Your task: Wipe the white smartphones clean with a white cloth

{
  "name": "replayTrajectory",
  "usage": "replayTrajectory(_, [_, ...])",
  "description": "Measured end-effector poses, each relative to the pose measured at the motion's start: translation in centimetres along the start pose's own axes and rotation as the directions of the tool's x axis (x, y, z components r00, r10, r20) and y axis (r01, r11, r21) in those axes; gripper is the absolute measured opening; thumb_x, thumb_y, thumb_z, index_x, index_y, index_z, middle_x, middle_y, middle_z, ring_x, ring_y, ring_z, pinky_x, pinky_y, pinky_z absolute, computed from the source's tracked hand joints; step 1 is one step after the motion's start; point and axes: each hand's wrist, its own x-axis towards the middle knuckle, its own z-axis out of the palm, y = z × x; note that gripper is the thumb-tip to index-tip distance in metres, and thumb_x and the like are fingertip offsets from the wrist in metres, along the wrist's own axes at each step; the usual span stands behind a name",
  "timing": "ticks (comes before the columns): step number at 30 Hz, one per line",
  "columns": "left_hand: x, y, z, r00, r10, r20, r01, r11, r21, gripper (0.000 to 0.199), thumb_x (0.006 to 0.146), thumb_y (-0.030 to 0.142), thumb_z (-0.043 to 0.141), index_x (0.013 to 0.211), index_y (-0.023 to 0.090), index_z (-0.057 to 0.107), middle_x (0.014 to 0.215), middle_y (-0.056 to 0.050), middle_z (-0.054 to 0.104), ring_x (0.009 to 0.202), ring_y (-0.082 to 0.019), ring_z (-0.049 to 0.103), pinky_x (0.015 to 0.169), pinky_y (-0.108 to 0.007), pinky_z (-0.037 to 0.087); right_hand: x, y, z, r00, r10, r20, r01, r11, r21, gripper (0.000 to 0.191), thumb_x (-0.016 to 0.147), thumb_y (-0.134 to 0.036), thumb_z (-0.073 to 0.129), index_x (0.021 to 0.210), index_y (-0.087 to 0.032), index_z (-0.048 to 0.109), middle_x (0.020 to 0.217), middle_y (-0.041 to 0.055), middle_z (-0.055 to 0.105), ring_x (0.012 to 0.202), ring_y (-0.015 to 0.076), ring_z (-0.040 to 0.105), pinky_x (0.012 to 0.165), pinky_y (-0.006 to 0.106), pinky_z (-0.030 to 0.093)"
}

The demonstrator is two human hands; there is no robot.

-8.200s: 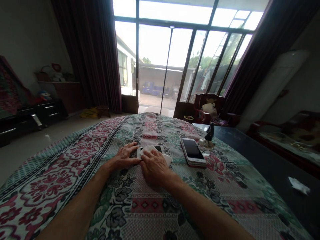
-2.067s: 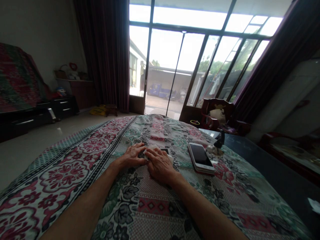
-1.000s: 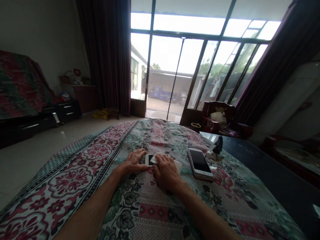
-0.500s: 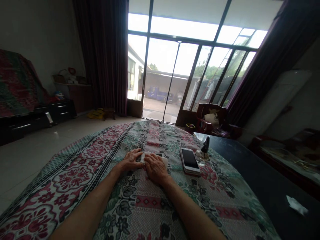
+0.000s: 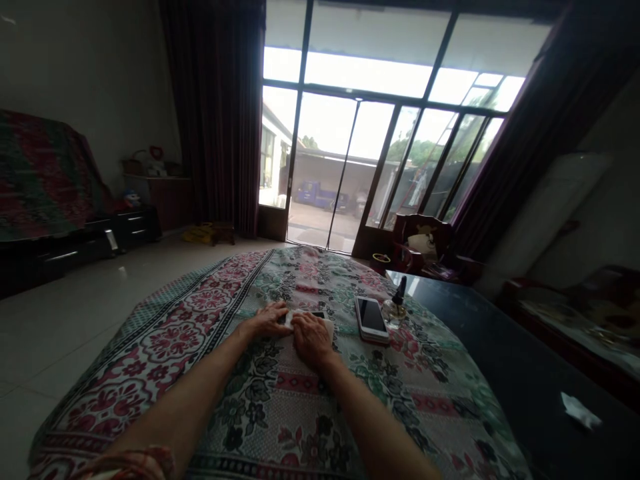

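A white cloth or tissue lies under my right hand, whose fingers are bent and pressed together on it. Just past those fingers the dark edge of a flat object shows; most of it is covered. My left hand rests at the left side of the white piece, fingers spread, thumb beside it. To the right, a white smartphone with a dark screen lies on the patterned tablecloth. Next to it stands a clear bottle with a black top.
A dark table adjoins on the right, with a crumpled white tissue on it. Beyond the tablecloth are a wooden chair, glass doors and a small stool. Black cabinets stand at left.
The view has shifted, so the phone and bottle appear further left. The right-hand fingers are more bent, and more of the dark object's edge shows. A patterned sleeve edge appears at bottom left.
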Motion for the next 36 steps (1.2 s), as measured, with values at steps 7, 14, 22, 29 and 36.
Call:
replayTrajectory(7, [-0.9,0.3,0.3,0.999,-0.041,0.014,0.041,0.999,-0.011,0.068,0.078,0.054,0.062,0.137,0.022,0.047,0.153,-0.012,0.033,0.142,-0.035,0.021,0.114,-0.053,0.018,-0.7,-0.6,-0.4,1.0,0.017,0.005,-0.017,0.999,0.031,0.019,0.093,-0.021,0.045,0.1,-0.024,0.063,0.117,0.0,0.065,0.112,0.0164,0.052,0.095,0.029,0.032])
replayTrajectory(14, [-1.2,0.6,0.3,0.998,-0.055,0.002,0.055,0.998,-0.012,0.069,0.079,0.051,0.064,0.139,0.024,0.046,0.154,-0.01,0.032,0.143,-0.033,0.02,0.115,-0.051,0.016,-0.9,-0.4,-0.4,1.0,-0.023,0.011,0.021,0.994,0.108,0.022,0.089,-0.013,0.047,0.1,-0.024,0.063,0.117,0.0001,0.065,0.111,0.0171,0.052,0.093,0.03,0.033])
replayTrajectory(22, [-1.0,-0.2,0.7,1.0,-0.012,-0.022,0.013,1.0,0.02,0.067,0.08,0.054,0.063,0.138,0.024,0.048,0.153,-0.011,0.033,0.142,-0.034,0.023,0.115,-0.05,0.019,-0.5,0.0,-0.8,0.996,-0.071,0.057,0.064,0.991,0.121,0.022,0.087,-0.013,0.048,0.1,-0.024,0.062,0.118,0.0003,0.064,0.111,0.0178,0.052,0.091,0.031,0.034])
replayTrajectory(29, [-0.9,-0.5,1.1,0.999,-0.007,-0.035,0.008,0.999,0.049,0.069,0.081,0.056,0.06,0.14,0.026,0.044,0.154,-0.009,0.032,0.142,-0.031,0.023,0.115,-0.046,0.019,0.9,0.1,-0.6,0.994,-0.069,0.089,0.058,0.991,0.119,0.026,0.086,-0.01,0.045,0.1,-0.024,0.062,0.121,0.0001,0.064,0.113,0.017,0.052,0.093,0.03,0.034])
replayTrajectory(36, [-1.1,0.0,0.3,0.999,-0.038,0.02,0.038,0.999,0.018,0.07,0.08,0.052,0.059,0.142,0.023,0.043,0.156,-0.009,0.028,0.143,-0.032,0.019,0.114,-0.049,0.016,-0.1,2.7,-1.7,0.993,0.122,-0.003,-0.122,0.99,0.072,0.031,0.082,-0.005,0.043,0.091,-0.025,0.065,0.114,-0.0006,0.067,0.11,0.0156,0.055,0.095,0.028,0.034])
